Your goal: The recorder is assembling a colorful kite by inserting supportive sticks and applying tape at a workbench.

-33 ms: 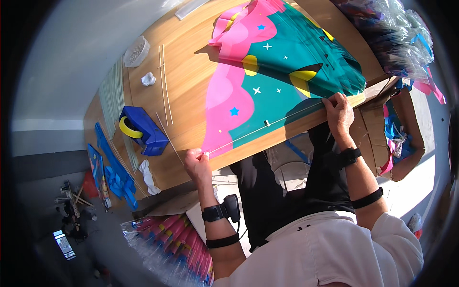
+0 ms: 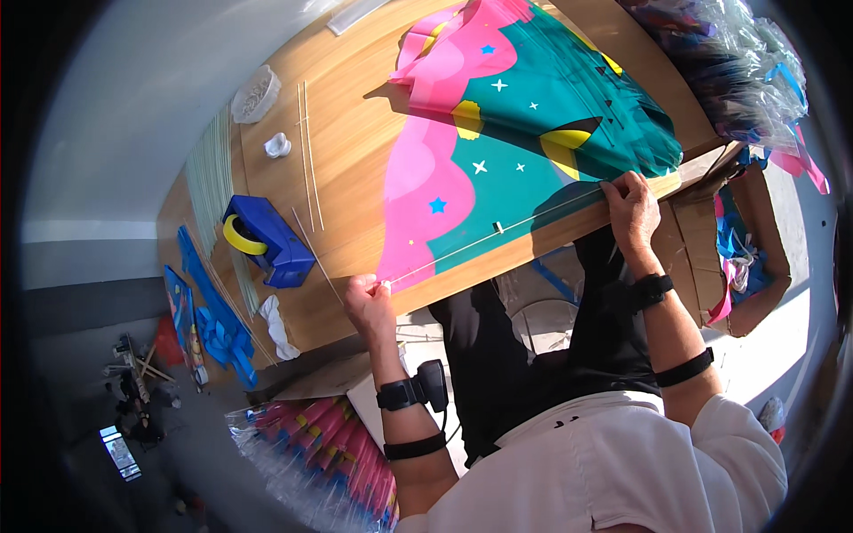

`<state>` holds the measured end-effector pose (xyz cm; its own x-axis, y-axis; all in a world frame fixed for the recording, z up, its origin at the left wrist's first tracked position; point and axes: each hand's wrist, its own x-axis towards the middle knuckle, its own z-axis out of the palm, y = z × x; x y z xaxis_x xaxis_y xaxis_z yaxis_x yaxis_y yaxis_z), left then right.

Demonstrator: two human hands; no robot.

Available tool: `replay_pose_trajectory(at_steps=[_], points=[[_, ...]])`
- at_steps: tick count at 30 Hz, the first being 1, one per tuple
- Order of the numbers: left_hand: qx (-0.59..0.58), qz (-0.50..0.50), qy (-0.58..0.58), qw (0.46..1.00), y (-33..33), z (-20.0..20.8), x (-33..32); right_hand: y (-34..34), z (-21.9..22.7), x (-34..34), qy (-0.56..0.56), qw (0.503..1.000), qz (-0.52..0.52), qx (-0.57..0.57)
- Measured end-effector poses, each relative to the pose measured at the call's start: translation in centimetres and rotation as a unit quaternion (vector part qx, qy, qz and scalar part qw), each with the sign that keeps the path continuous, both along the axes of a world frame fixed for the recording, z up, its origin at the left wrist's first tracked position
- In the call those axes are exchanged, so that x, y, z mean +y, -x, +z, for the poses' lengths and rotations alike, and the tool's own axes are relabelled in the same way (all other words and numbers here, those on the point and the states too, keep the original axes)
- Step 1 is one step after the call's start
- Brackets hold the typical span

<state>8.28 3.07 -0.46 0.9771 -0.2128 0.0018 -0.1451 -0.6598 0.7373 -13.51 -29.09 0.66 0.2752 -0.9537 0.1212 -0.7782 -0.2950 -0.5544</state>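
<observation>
A glossy pink and teal printed sheet (image 2: 444, 164) with stars and yellow shapes lies on the wooden table, its far part bunched in folds. Along its near edge runs a thin pale rod (image 2: 444, 254) carrying a small white clip (image 2: 498, 227) at mid-length. My left hand (image 2: 370, 305) pinches the rod's left end at the sheet's pink corner. At the other end, my right hand (image 2: 633, 211) is closed on the rod near the table's front edge. The fingertips partly hide both rod ends.
A blue tape dispenser (image 2: 280, 253), loose thin rods (image 2: 306, 160), a white tub (image 2: 256, 96) and a bundle of pale rods (image 2: 209, 173) occupy the table's left. Plastic-wrapped goods (image 2: 724, 62) lie far right, above an open cardboard box (image 2: 755, 258). Wrapped pink packages (image 2: 320, 444) sit below left.
</observation>
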Motion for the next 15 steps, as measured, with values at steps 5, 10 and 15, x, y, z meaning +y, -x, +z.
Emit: replay_pose_trajectory(at_steps=[5,10,15], points=[[-0.009,-0.002,-0.019,1.000,0.2,0.3,-0.1,0.0,0.1,0.0,-0.007,1.000,0.010,-0.005],[-0.017,-0.007,-0.042,0.999,0.7,1.3,-0.8,0.1,0.1,-0.1,-0.010,1.000,0.012,-0.001],[-0.014,-0.005,-0.041,0.999,0.5,1.0,-0.5,0.0,0.3,-0.1,-0.018,1.000,0.013,0.007]])
